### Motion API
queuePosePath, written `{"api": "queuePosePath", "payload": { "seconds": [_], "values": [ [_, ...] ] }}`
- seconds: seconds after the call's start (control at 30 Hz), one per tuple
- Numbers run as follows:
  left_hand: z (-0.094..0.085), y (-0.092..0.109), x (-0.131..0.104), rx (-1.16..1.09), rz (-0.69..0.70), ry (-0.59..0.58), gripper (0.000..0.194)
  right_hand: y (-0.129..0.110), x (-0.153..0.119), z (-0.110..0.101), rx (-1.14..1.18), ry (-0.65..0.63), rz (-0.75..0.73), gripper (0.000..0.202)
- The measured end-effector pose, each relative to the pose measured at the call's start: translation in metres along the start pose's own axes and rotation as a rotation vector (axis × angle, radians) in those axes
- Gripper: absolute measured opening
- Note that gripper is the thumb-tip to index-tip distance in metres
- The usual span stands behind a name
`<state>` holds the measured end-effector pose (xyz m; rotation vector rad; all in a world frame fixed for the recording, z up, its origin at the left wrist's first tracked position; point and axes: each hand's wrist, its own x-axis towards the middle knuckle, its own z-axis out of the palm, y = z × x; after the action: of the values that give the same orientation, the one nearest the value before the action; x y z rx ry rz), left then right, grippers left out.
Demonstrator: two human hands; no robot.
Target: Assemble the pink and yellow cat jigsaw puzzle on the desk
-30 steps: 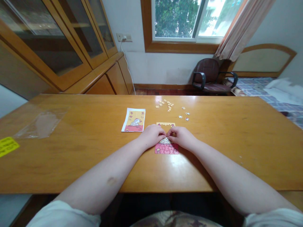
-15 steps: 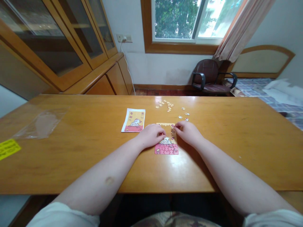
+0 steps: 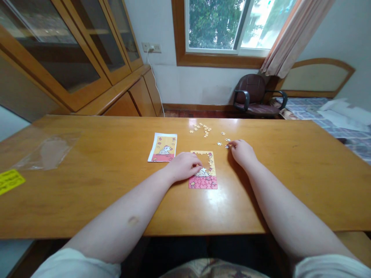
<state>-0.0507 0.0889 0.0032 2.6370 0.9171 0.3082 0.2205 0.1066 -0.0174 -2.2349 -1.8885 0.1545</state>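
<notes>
A partly assembled jigsaw puzzle [image 3: 203,183] lies flat on the table, pink along the bottom, with a white animal in the middle and a yellow frame around an open gap. My left hand [image 3: 185,166] rests over its left side, fingers curled together and fingertips on the puzzle by the white pieces; it covers part of the left border. Beyond the puzzle's upper right, my right hand [image 3: 242,152] has thumb and fingers closed at a loose puzzle piece [image 3: 227,146]. Other loose pieces [image 3: 219,143] lie just beside it.
A printed reference picture [image 3: 164,148] lies left of the puzzle. Several yellow pieces [image 3: 205,129] are scattered farther back. A clear plastic bag [image 3: 53,150] and a yellow label [image 3: 11,182] lie at the left of the wooden table [image 3: 116,154]. An armchair [image 3: 252,92] stands behind.
My right hand has left the puzzle's right border and moved right and away from me to the loose pieces. My left hand has stayed on the puzzle.
</notes>
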Motion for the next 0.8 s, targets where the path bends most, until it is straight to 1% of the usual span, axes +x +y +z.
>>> {"api": "queuePosePath", "payload": {
  "seconds": [0.13, 0.23, 0.37, 0.5, 0.57, 0.63, 0.7, 0.8],
  "values": [
    [-0.002, -0.003, 0.000, 0.021, -0.172, 0.063, 0.024, -0.001, 0.002, 0.003, 0.001, -0.025, -0.044, 0.030],
    [-0.003, -0.006, 0.000, 0.009, -0.244, 0.084, 0.026, 0.000, 0.004, 0.004, 0.023, -0.026, -0.033, 0.027],
    [-0.002, -0.009, 0.000, -0.006, -0.254, 0.090, 0.026, 0.003, 0.006, 0.006, 0.102, -0.035, -0.006, 0.021],
    [0.000, -0.011, 0.000, -0.017, -0.245, 0.076, 0.026, -0.001, 0.003, 0.003, 0.238, -0.017, 0.062, 0.015],
    [0.000, -0.011, 0.000, -0.016, -0.245, 0.073, 0.026, -0.007, -0.003, 0.000, 0.322, 0.010, 0.043, 0.014],
    [0.000, -0.011, 0.000, -0.010, -0.246, 0.065, 0.026, -0.016, -0.011, -0.003, 0.417, 0.027, -0.034, 0.018],
    [0.000, -0.010, 0.000, -0.009, -0.247, 0.041, 0.024, -0.028, -0.021, -0.005, 0.516, -0.012, -0.125, 0.022],
    [-0.002, -0.007, 0.000, -0.017, -0.244, -0.010, 0.020, -0.046, -0.035, -0.002, 0.611, -0.201, -0.207, 0.015]
  ]
}}
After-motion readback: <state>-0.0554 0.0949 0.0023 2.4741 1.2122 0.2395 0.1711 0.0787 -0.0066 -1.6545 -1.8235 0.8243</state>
